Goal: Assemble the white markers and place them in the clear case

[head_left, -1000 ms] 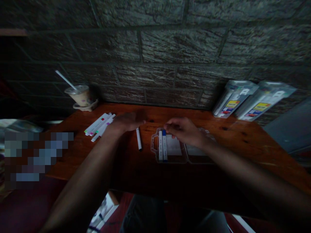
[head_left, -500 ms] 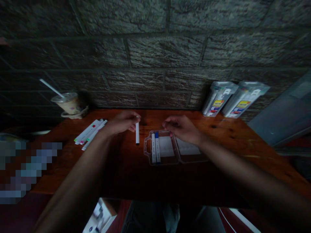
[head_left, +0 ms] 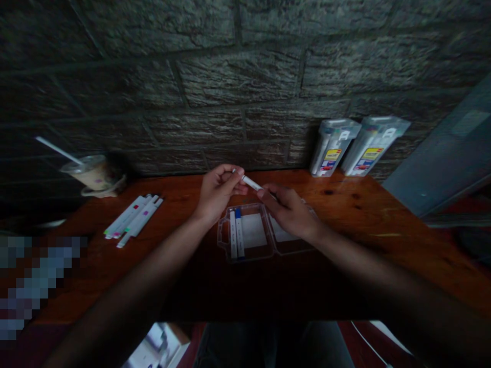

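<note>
A white marker (head_left: 252,183) is held above the table between both hands. My left hand (head_left: 219,193) pinches its upper left end, and my right hand (head_left: 288,208) grips the lower right end, hiding that tip. Below them lies an opened clear plastic case (head_left: 274,250), with its lid side partly under my right hand. Two markers stand side by side in the case's left part: a white one (head_left: 233,236) and one with a blue cap (head_left: 240,235). Left of my left forearm, several white markers (head_left: 134,219) with coloured marks lie in a loose pile.
A lidded drink cup (head_left: 94,174) with a straw sits in a holder at the table's back left. Two upright clear marker cases (head_left: 332,148) (head_left: 372,147) stand against the brick wall (head_left: 215,76) at back right. A white box (head_left: 161,345) is below the table (head_left: 368,220).
My left hand has brought the marker rightward and tilted it from upright to slanting. My right hand has closed on its other end. The view has shifted slightly.
</note>
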The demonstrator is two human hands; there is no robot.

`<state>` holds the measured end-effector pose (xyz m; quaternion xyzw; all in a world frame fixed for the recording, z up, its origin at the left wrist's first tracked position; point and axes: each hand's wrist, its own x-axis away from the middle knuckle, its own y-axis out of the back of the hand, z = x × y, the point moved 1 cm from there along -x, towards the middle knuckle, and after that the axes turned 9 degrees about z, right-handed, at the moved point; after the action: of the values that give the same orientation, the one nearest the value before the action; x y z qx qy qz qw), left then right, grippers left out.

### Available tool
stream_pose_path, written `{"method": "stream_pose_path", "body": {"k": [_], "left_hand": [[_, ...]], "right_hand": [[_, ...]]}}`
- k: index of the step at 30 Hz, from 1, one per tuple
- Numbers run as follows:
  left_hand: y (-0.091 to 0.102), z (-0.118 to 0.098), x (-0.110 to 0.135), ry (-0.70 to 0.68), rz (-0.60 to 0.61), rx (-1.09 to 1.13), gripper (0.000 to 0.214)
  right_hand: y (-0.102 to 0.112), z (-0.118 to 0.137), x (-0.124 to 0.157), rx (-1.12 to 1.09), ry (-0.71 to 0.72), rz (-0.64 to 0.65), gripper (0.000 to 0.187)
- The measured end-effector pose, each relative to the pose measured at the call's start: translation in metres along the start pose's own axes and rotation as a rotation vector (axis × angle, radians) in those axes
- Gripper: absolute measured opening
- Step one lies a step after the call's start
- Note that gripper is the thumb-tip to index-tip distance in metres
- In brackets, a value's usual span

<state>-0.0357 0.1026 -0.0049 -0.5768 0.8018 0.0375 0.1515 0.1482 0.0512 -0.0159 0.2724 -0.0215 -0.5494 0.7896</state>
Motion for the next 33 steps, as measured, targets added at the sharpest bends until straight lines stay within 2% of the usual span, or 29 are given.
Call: {"method": "stream_pose_path", "body": {"k": [5, 7, 13, 18, 23, 33], "left_hand": [[0.005, 0.009, 0.014, -0.055, 0.018, 0.035, 0.023], [0.006, 0.010, 0.018, -0.064, 0.013, 0.026, 0.021], [0.003, 0.009, 0.019, -0.113, -0.005, -0.018, 0.023], [0.001, 0.012, 0.020, -0.117, -0.049, -0.084, 0.034], [-0.001, 0.012, 0.022, -0.113, -0.023, -0.096, 0.040], [0.001, 0.013, 0.021, -0.127, -0.033, -0.126, 0.023]], "right_hand": [[0.002, 0.008, 0.004, 0.043, 0.021, 0.020, 0.042], [0.001, 0.009, 0.005, 0.033, -0.014, 0.022, 0.043], [0.001, -0.002, 0.005, -0.047, 0.003, -0.002, 0.043], [0.003, -0.008, 0.007, 0.046, 0.019, -0.006, 0.040], [0.003, -0.007, 0.010, 0.148, -0.001, -0.018, 0.040], [0.007, -0.011, 0.011, 0.142, -0.015, -0.055, 0.033]]}}
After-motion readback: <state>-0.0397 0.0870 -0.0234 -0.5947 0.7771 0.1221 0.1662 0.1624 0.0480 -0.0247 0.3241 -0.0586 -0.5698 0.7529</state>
